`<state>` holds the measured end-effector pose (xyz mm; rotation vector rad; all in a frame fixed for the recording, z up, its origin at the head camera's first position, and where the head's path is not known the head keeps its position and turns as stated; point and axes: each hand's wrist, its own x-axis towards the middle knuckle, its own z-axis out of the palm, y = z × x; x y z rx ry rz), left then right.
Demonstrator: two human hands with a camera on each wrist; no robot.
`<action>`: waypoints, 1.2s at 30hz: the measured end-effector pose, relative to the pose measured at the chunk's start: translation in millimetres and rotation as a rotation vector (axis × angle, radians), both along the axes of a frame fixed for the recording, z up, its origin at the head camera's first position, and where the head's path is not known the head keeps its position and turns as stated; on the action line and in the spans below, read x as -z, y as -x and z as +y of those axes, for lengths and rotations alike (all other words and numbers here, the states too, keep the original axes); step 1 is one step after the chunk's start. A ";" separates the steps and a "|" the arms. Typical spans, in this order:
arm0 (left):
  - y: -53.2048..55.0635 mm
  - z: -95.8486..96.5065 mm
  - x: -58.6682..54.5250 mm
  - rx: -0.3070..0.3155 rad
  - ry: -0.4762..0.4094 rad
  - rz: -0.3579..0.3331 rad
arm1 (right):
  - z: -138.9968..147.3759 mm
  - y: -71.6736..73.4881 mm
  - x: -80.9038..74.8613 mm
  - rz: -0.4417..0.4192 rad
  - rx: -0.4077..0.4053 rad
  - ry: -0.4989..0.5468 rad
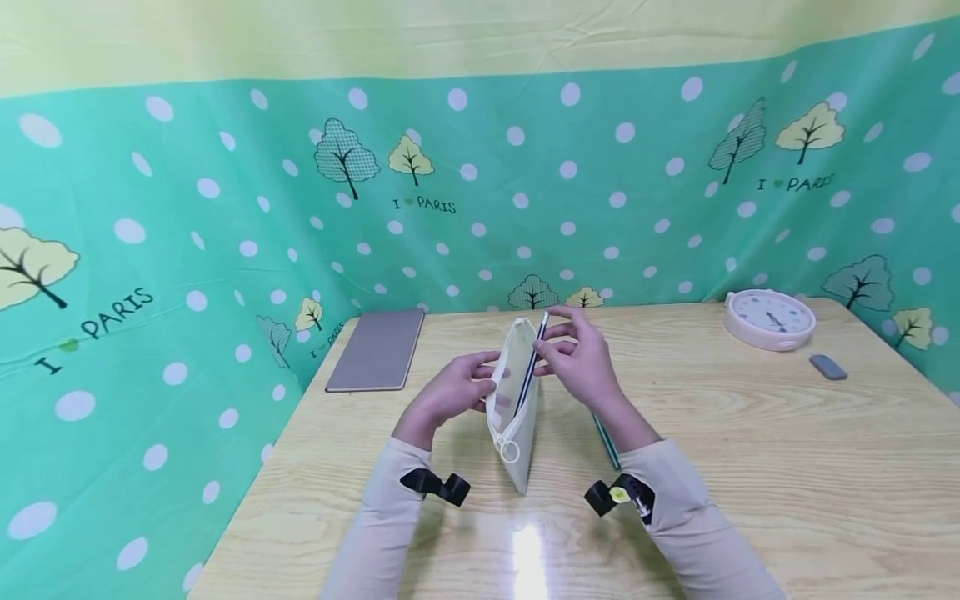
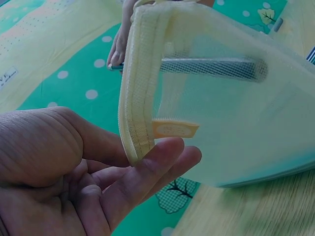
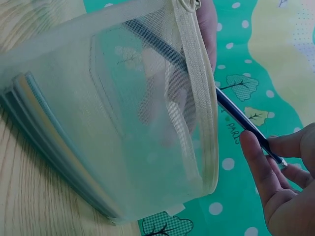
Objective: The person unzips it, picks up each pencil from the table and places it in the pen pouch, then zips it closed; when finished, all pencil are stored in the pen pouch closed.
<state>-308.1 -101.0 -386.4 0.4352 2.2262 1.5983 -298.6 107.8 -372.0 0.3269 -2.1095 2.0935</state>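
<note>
A cream mesh zip pouch (image 1: 525, 450) stands on edge on the table with its zipped mouth spread apart. My left hand (image 1: 453, 390) pinches the rim of that mouth between thumb and fingers, beside a small orange tag (image 2: 175, 129). With thumb and fingertips my right hand (image 1: 583, 354) pinches the upper end of a dark blue striped pencil (image 3: 241, 118). Its other end is inside the pouch, showing through the mesh. Several pencils (image 3: 54, 132) lie together along the bottom of the pouch.
A green pencil (image 1: 606, 442) lies on the table, partly under my right forearm. A grey notebook (image 1: 377, 350) is at the back left. Toward the back right are a pink round clock (image 1: 770, 319) and a grey eraser (image 1: 828, 367). A polka-dot curtain (image 1: 480, 225) hangs behind the table.
</note>
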 end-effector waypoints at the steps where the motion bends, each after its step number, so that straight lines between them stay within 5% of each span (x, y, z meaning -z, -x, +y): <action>1: 0.1 0.1 -0.2 0.001 0.000 0.000 | -0.1 0.4 0.7 0.002 -0.003 -0.010; 36: 3.6 1.8 3.4 0.009 0.003 0.007 | 0.0 2.6 7.1 0.035 0.026 -0.194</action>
